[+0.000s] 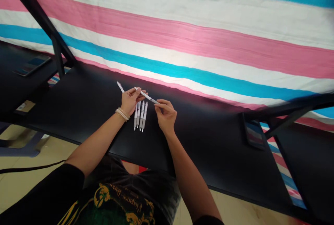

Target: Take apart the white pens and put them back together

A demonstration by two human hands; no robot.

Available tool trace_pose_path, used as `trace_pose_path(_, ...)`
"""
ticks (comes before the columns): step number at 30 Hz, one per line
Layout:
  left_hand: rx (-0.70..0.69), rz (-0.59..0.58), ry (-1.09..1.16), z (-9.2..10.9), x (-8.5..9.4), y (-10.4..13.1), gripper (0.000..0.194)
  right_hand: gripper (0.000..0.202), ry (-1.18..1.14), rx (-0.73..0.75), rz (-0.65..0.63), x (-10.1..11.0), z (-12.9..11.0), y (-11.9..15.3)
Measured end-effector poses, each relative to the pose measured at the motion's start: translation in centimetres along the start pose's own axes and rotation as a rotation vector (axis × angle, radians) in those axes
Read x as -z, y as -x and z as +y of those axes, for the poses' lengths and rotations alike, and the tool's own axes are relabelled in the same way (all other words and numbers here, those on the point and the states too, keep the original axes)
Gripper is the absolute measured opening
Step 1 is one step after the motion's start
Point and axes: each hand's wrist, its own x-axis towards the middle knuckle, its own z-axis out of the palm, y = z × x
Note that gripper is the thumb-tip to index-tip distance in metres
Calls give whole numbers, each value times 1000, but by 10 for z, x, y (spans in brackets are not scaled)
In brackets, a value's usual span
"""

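One held pen (pixel 148 97): pinched near its ends by thumb and fingertips of the left hand (pixel 131 100) and of the right hand (pixel 166 113), both nearly closed.
Four pens (pixel 141 115): laid side by side just below the fingers, between the hands.
Lone pen (pixel 120 86): partly hidden, just left of the left fingers.
Black table (pixel 208 141): spread beneath them.
Striped cloth (pixel 182 37): hung beyond the fingertips.

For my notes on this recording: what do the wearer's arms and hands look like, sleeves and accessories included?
Both the left hand and right hand are ungloved. Pale, ridged bracelets circle the left wrist; none show on the right. The left sleeve is plain black and short; the right sleeve shows only its black edge.
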Motion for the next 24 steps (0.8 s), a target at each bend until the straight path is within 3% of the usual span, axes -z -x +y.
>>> trace_pose_path(5,14,-2,-6,-1,-1,0,35,34,-53,-102,-51,-1,3,0)
trace_pose_path(9,13,0,-14,-1,0,0,36,25,-10,25,-51,-1,3,-1)
trace_pose_path(12,8,-15,-12,-1,0,0,36,35,-75,-67,-85,-2,5,-1)
trace_pose_path(14,7,-18,-15,-1,0,0,36,31,-17,-91,-117,-2,5,-1)
trace_pose_path(17,-3,1,-14,0,0,0,35,27,216,54,-113,2,5,-1)
trace_pose_path(20,-19,33,-2,2,2,-2,33,36,410,189,-104,8,4,-2)
trace_pose_path(24,-22,92,61,4,8,-8,26,38,458,228,-7,11,3,-3)
